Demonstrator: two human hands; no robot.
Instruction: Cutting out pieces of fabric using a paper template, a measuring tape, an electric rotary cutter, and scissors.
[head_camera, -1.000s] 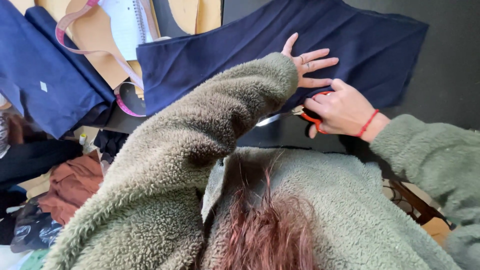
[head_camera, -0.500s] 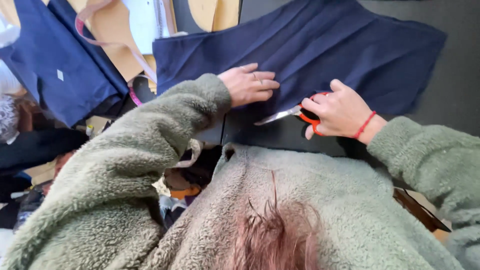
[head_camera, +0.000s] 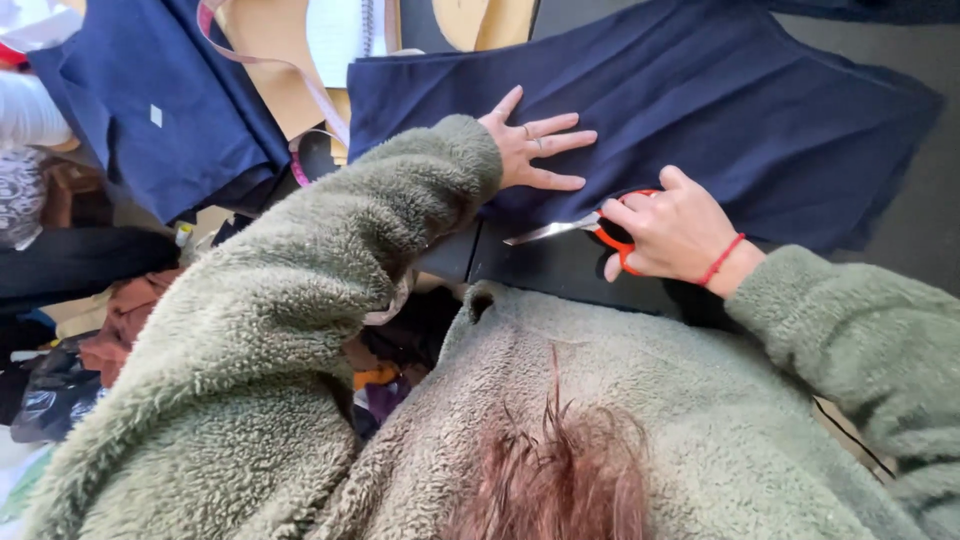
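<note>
While the left hand lies flat and unclenched, fingers spread, on the navy fabric at upper centre of the frame, the right hand is clenched around the orange handles of the scissors just below and right of it. Steel blades point toward the left of the frame, along the cloth's near edge where it meets the dark table; they look nearly closed. Whether the tips are biting cloth or only lying beside the edge cannot be told.

Progress, as a judgement: the fabric looks whole across its visible spread, with no loose offcut beside it. Any cut along the near edge is at most begun; most of the piece reads as uncut. The stretch under the hands is hidden.

Materials:
- Navy fabric: matte, soft woven or knit look, shallow diagonal folds, irregular outline widening to the right.
- Scissors: bright metal blades, smooth orange plastic loops.
- Fleece sleeves: sage green, thick nubby pile, filling the lower frame.
- Red cord bracelet on the right wrist; a ring shows on the left hand.
- Second navy piece, upper left, with a small pale square mark.
- Pink measuring tape looping over tan surface, upper left of centre.
- Heap of mixed cloth, lower left, rust and black.
</note>
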